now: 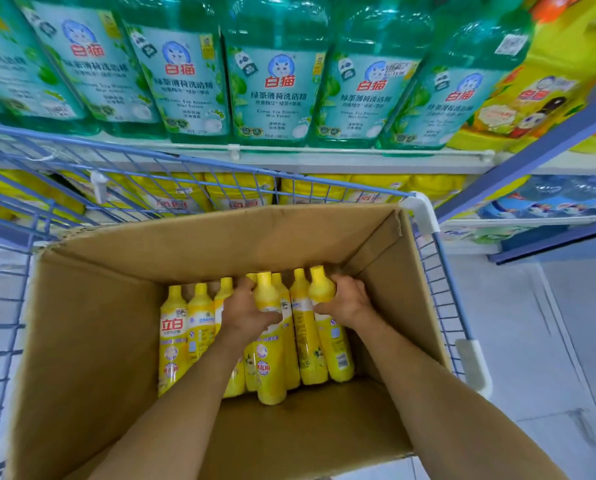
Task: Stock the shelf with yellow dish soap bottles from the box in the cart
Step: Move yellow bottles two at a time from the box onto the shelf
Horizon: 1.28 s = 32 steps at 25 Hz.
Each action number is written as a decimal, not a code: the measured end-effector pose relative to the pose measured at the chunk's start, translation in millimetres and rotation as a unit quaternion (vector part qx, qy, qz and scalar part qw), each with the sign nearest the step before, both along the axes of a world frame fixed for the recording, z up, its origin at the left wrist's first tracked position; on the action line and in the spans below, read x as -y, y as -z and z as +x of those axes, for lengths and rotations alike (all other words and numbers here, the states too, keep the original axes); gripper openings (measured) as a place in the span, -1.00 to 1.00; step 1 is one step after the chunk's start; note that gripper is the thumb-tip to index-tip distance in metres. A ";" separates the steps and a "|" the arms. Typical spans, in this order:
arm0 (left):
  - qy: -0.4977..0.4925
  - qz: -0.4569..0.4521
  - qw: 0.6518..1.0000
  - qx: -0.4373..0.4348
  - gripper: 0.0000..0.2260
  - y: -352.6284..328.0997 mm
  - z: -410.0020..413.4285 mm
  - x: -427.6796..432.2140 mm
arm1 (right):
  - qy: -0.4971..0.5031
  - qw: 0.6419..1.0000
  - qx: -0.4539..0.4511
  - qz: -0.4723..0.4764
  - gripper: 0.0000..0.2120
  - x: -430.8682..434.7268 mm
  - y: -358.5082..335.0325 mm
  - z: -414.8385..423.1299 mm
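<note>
Inside a cardboard box (99,323), the left hand (246,306) grips a smooth yellow bottle (270,368); the right hand (345,299) grips a second bottle (338,355) beside it.

Matt cardboard box (92,327) — glossy plastic bottles (173,327)

Pretty bright, flat store light with a bluish-green cast. Soft glare streaks on the tall green plastic soap bottles (279,64) at the far side. Only mild shade inside the open brown cardboard box (81,323). Fisheye bends the rails of the blue wire cart (453,289), and the far right corner is smeared blurry.
</note>
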<state>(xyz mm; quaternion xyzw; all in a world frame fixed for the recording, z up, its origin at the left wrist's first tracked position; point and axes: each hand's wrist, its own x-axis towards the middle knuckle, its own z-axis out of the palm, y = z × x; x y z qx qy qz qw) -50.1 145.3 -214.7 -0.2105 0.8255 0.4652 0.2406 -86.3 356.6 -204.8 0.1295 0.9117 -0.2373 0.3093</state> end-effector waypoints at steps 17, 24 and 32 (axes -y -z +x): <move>0.152 0.090 0.909 -0.377 -0.37 -439.3 -16.5 7.0 | 0.001 0.877 -0.359 -0.319 -0.44 -9.9 -435.9 34.5; 0.135 0.098 0.867 -0.470 -0.27 -550.7 -68.3 -65.2 | 0.008 0.809 -0.437 -0.393 -0.50 -77.1 -529.4 -8.5; 0.117 0.099 0.838 -0.523 -0.49 -621.9 -143.2 -169.3 | -0.026 0.767 -0.482 -0.422 -0.50 -179.4 -596.0 -106.9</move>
